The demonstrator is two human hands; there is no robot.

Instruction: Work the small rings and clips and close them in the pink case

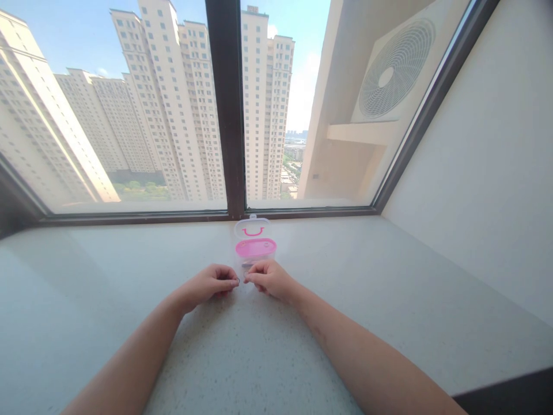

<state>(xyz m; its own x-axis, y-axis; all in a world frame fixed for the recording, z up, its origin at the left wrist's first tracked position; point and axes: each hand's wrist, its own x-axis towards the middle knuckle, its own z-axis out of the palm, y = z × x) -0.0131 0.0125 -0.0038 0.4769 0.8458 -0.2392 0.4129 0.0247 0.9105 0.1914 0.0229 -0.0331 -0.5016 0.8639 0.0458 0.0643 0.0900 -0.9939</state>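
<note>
My left hand (216,280) is pinched at the fingertips on a small dark ring (238,280), perhaps a hair tie; its exact kind is too small to tell. Facing it across a narrow gap, my right hand (268,278) also pinches thumb to forefinger, and what it holds there is too thin to make out. Just behind both hands stands a clear plastic box with a pink inner tray (256,248). Its see-through lid (253,228) with a pink handle is tipped back toward the window. My right hand hides part of the box's front.
A pale speckled sill (242,357) lies under both forearms. At its back runs a dark window frame (194,218), close behind the box. A white wall (484,173) borders the right side. High buildings and an air-conditioner unit (393,72) show outside the glass.
</note>
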